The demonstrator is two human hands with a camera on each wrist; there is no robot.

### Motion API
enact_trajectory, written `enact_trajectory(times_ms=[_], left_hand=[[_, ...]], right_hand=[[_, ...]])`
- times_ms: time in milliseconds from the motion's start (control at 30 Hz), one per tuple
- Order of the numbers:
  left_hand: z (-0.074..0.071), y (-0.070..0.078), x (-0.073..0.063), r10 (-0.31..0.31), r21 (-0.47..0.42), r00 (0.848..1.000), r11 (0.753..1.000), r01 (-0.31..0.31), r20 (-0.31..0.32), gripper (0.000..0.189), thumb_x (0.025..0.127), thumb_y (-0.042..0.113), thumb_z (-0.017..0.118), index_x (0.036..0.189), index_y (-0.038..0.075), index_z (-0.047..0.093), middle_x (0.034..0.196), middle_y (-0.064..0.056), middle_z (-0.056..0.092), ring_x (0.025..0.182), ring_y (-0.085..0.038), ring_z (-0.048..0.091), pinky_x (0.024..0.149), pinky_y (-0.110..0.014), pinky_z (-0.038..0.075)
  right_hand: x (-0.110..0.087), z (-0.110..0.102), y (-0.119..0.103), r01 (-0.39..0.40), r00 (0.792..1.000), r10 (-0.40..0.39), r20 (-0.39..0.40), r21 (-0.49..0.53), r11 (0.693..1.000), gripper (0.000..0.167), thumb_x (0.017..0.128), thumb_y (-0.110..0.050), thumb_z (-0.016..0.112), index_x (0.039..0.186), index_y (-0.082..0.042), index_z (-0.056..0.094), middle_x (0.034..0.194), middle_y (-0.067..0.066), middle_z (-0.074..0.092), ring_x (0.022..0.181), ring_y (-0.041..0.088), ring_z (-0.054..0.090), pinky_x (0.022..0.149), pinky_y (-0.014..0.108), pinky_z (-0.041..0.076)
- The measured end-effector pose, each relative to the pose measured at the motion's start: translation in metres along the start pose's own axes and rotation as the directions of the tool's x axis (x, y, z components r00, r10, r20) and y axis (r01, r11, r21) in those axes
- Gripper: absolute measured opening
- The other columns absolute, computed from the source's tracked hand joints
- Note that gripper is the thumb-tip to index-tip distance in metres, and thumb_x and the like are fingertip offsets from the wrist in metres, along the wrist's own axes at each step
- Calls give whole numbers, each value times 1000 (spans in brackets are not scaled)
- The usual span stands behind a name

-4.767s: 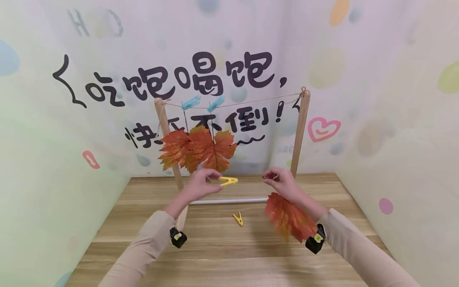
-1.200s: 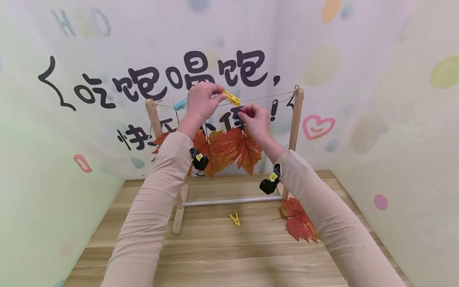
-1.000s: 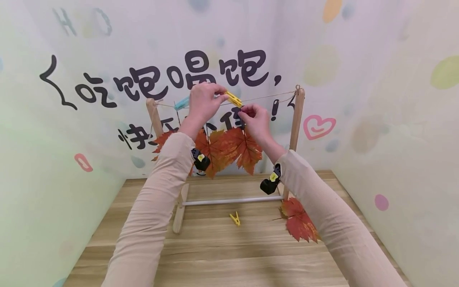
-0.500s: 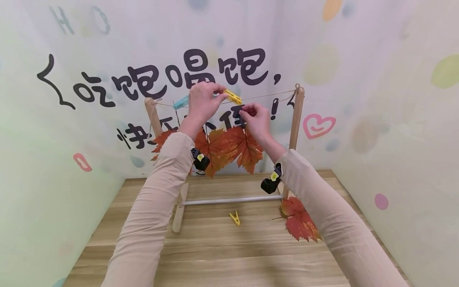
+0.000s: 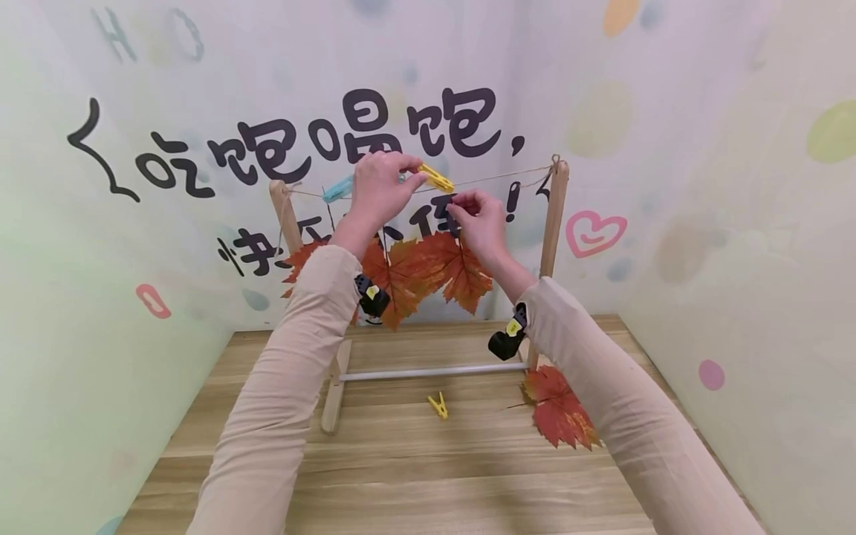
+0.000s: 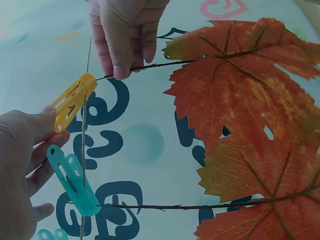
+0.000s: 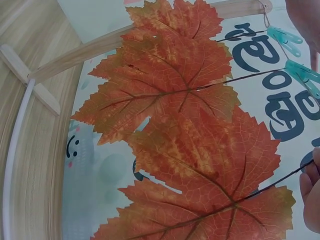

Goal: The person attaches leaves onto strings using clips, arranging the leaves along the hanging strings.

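Observation:
My left hand pinches a yellow clothespin at the twine line. In the left wrist view the clothespin's tip is on the twine, right at the end of a dark leaf stem. My right hand pinches that stem just beyond the clothespin. From it hangs an orange-red artificial maple leaf, overlapping its neighbour. Two similar leaves hang to the left from light-blue clothespins, one partly hidden behind my left hand in the head view.
Two wooden posts hold the twine, joined low down by a white rod. On the wooden table lie another yellow clothespin and a red leaf beside the right post. A patterned wall stands behind.
Since the oldest frame both hands have risen from above the table to the line, bringing the yellow clothespin and the leaf. Over the last second they barely move; the leaf shifts slightly right.

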State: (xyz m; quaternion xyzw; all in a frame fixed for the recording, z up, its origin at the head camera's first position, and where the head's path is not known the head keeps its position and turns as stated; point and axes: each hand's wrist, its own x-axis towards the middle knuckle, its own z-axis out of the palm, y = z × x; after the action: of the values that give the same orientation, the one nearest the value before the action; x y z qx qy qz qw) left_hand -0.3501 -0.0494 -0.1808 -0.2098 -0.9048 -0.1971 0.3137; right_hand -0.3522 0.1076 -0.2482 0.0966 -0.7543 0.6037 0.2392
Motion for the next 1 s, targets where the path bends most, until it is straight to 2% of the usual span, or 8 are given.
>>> enact_trajectory(times_ms=[233, 500, 767, 1000], left_hand=[[-4, 2, 0, -17, 8, 997, 1000, 16, 81, 32, 88, 30, 60, 114, 13, 64, 109, -2, 65, 94, -23, 52, 87, -36, 36], [-5, -1, -2, 2, -1, 996, 1000, -1, 89, 38, 85, 33, 62, 118, 12, 62, 116, -3, 62, 105, -23, 51, 93, -35, 34], [-9, -2, -7, 44, -19, 999, 999, -44, 5, 43, 82, 34, 65, 118, 10, 61, 118, -5, 61, 111, -22, 49, 96, -33, 34], [-17, 3, -12, 91, -59, 992, 994, -97, -85, 40, 81, 29, 68, 115, 8, 62, 112, -7, 63, 109, -24, 49, 96, -34, 36]], right_hand=[[-1, -1, 1, 17, 1000, -17, 7, -1, 1000, 18, 84, -7, 63, 99, 4, 62, 91, 12, 61, 76, 15, 56, 68, 19, 47], [-1, -1, 7, 55, 998, -55, -1, -8, 998, 17, 84, -6, 63, 96, 5, 63, 91, 16, 63, 73, 12, 56, 67, 17, 47], [-6, -5, 4, 51, 998, -51, 21, -12, 999, 19, 83, -5, 63, 98, 7, 63, 95, 20, 63, 77, 16, 57, 66, 16, 44], [-9, -20, 9, 62, 998, -61, 28, -23, 998, 23, 83, -9, 65, 99, 6, 61, 89, 12, 62, 72, 9, 53, 64, 15, 43]])
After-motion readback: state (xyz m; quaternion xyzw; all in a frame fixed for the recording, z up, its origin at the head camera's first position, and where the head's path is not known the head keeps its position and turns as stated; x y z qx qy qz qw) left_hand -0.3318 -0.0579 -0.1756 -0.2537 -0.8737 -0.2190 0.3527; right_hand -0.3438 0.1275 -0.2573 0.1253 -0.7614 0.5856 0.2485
